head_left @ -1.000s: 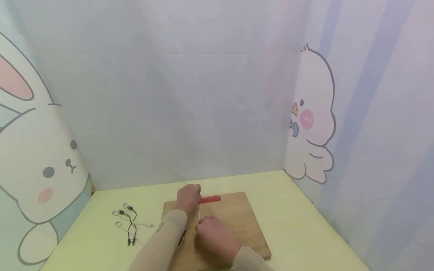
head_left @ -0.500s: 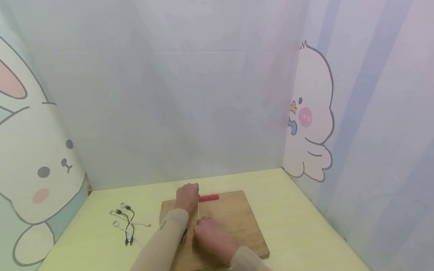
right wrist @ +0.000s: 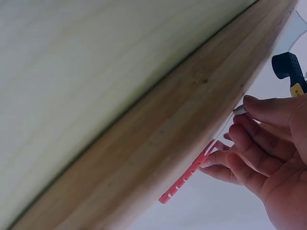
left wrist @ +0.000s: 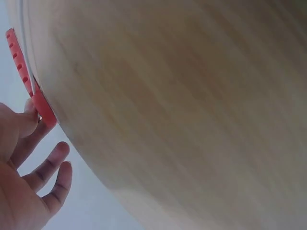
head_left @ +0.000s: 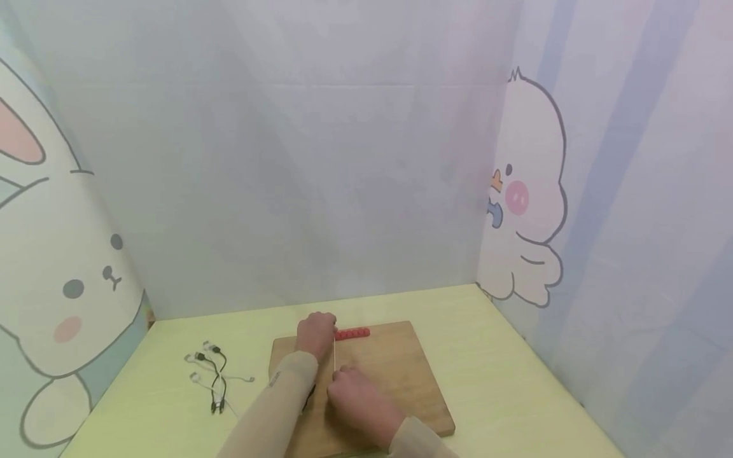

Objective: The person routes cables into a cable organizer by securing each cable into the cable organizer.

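Note:
A red cable holder [head_left: 352,333] with a row of slots lies along the far edge of a wooden board [head_left: 401,381]. A thin white cable [head_left: 335,355] runs straight across the board between both hands. At the holder's left end, my left hand [head_left: 316,334] pinches the cable close behind a slot it passes through; in the left wrist view its other fingers [left wrist: 61,179] are spread and bent. My right hand [head_left: 361,394], nearer on the board, pinches the cable's near end by its pale plug [right wrist: 239,110] between thumb and finger.
Several black and white short cables [head_left: 214,381] lie in a loose pile on the pale yellow table [head_left: 515,394], left of the board. Part of a black cable [head_left: 310,395] shows beside the left forearm. Printed fabric walls [head_left: 321,191] stand behind and at the sides.
The white cable, slightly bowed a second ago, is now straight and lower at the holder. My left hand has come down a little against the holder; the right hand has barely moved.

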Tool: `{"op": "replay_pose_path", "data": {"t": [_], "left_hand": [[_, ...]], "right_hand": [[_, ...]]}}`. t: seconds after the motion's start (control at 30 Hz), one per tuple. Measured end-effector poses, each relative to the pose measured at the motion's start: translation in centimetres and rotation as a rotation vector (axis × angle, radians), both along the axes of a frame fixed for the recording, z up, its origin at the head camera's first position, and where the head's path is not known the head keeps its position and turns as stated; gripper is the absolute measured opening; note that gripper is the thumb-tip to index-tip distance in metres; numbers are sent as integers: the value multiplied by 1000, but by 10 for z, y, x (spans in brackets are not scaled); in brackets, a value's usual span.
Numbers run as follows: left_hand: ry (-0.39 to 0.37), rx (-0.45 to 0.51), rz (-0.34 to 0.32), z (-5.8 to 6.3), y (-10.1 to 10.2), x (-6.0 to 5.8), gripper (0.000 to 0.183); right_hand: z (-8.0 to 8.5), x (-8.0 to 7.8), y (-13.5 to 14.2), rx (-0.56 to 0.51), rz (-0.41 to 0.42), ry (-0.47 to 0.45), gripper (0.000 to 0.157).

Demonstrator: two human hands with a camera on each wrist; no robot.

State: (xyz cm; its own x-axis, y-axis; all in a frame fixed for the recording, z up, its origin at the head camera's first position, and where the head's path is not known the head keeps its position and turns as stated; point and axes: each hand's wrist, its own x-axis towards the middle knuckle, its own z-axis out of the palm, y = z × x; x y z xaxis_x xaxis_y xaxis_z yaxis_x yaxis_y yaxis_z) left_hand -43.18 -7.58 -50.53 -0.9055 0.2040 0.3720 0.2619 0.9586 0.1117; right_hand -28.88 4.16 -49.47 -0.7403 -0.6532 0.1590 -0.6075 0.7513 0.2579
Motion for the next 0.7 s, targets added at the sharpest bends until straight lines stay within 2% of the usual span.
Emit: {"op": "replay_pose_path", "data": {"t": [0.13,0.27,0.47,0.7], "left_hand": [[-25,-1,-21,-3,-3,-2,6],[-14,9,-29,-4,-6,-4,11],[-39,10,-46,2,-10,0,19],[-76,-24,-41,10,-13,5,7]], "right_hand": [[0,1,0,-3,3,-17,10],[1,0,-2,-20,6,-28,10],[-2,-3,-4,-27,-9,-57,7],[1,-1,-1,-36,-9,-60,7]]}}
